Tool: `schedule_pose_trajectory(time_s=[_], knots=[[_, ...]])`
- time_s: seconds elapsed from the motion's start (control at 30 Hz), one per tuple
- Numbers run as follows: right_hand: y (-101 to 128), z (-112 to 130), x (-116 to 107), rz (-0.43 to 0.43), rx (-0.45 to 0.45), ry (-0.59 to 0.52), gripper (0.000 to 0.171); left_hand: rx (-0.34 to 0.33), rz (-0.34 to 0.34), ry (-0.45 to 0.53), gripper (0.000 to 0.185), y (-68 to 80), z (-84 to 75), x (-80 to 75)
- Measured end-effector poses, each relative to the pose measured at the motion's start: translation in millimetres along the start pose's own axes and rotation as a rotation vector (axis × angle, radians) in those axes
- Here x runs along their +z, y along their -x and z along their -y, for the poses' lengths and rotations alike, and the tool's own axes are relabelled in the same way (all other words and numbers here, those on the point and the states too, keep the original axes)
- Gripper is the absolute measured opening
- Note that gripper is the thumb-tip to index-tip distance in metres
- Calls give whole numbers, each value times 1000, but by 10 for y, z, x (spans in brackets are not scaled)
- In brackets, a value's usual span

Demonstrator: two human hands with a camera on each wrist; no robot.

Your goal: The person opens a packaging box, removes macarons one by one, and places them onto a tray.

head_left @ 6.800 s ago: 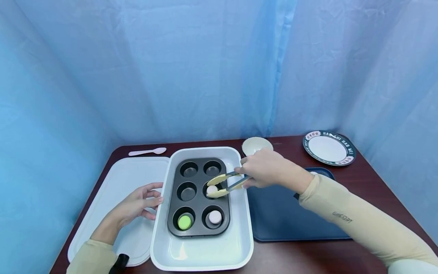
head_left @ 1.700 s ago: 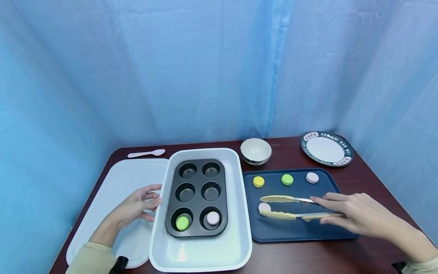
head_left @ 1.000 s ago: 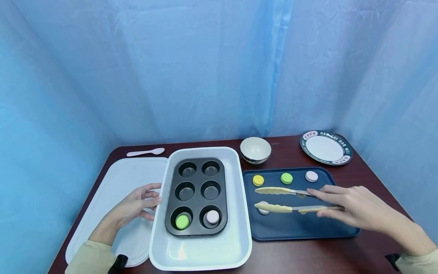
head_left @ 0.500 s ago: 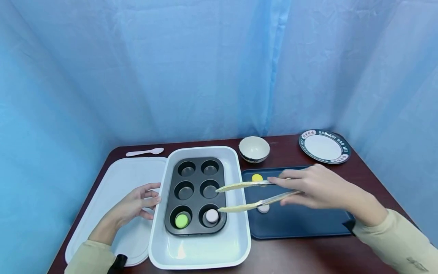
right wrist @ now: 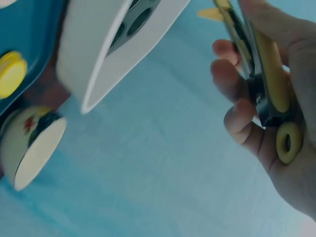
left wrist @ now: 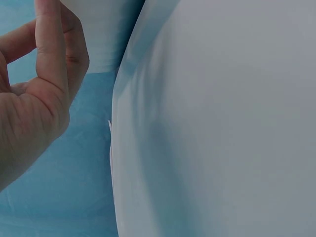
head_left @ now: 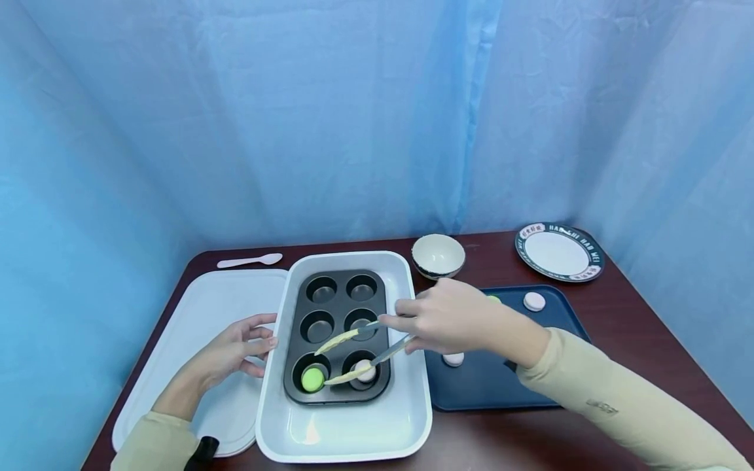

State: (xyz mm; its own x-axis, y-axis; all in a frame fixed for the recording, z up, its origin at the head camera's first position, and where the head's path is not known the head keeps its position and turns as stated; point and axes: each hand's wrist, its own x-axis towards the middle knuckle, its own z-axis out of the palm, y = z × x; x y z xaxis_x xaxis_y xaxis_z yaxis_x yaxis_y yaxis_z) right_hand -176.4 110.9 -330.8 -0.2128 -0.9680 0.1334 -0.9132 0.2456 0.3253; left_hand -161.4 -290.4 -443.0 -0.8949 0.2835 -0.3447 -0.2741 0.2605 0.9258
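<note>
My right hand [head_left: 450, 317] grips metal tongs [head_left: 385, 353] with yellow tips. Spread apart, those tips stand at the front-left cup of the dark muffin tin [head_left: 340, 340], by a green macaron [head_left: 313, 379]. The lower arm of the tongs crosses over a pale pink macaron [head_left: 366, 373] in the front-right cup. Around the tin is a deep white tub [head_left: 347, 438]. My left hand [head_left: 238, 350] is at the tub's left wall, its fingers relaxed and gently bent. In the right wrist view the tongs' handle [right wrist: 269, 74] lies in the palm.
A blue tray [head_left: 501, 386] on the right bears pale macarons [head_left: 534, 301], a partly hidden green one [head_left: 493, 299] and a yellow one [right wrist: 12, 74]. Behind stand a bowl [head_left: 438, 255] and a plate [head_left: 559, 253]. Left are a white board [head_left: 206, 314] and a spoon [head_left: 250, 261].
A pale macaron went from the tin's middle-right cup to the blue tray, where the tongs let go of it. The open tongs then moved left to the front-left cup. My left hand stayed put.
</note>
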Motion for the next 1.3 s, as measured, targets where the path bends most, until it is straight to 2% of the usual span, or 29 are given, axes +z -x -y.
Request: schedule_pose_trajectory(time_s=[0.07,0.13,0.37,0.5,0.93,1.3], knots=[[-110,23,22,8,-11,61,53,-2,1,0,69,1,1,-5],[-205,42,33,23,-16,77,53,-5,3,2,69,3,3,-10],[-439,119,53,169,26,50,52,-4,2,-2,69,-5,4,-1],[-527,168,-2,223,59,46,51,-4,-13,-8,69,-6,1,7],[-559,211,-31,218,71,97,50,-7,-12,-8,70,1,-16,10],[-739,398,-70,350,150,37,43,-10,-12,-13,69,3,-27,11]])
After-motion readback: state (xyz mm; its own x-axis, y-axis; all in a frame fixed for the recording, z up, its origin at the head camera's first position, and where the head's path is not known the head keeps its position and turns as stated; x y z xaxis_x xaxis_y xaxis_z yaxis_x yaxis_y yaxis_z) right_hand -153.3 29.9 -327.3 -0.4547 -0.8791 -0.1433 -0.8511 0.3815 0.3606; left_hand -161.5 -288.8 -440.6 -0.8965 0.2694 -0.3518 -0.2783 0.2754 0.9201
